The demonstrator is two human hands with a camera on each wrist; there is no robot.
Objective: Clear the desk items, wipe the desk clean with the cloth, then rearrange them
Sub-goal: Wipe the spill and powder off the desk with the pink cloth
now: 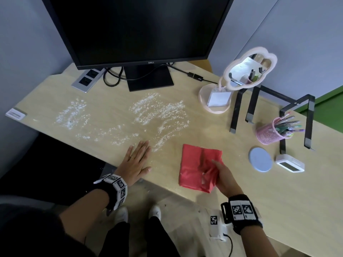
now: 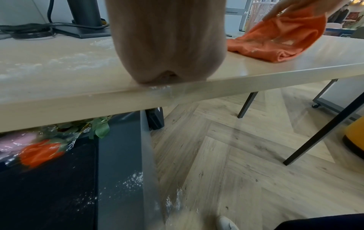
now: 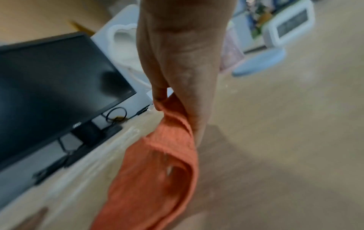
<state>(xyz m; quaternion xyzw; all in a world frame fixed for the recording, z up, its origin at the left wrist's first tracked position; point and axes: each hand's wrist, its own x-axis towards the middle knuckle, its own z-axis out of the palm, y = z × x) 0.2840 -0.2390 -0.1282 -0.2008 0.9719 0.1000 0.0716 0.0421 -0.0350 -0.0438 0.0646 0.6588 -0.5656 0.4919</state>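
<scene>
Head view: left hand (image 1: 136, 161) flat at desk (image 1: 213, 132) edge, cloth (image 1: 196, 167) beside.

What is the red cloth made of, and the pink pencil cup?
The red cloth looks like soft woven or terry fabric: it folds, wrinkles and sags where the right hand pinches it. The pink pencil cup looks like painted wire mesh, probably metal, since a fine grid of holes shows in its wall.

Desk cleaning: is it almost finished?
Not yet. Done: the items sit off to one side, like the pen cup and mirror. In hand: the right hand pinches the cloth. Left: the powder still covers the desk, then rearranging.
</scene>
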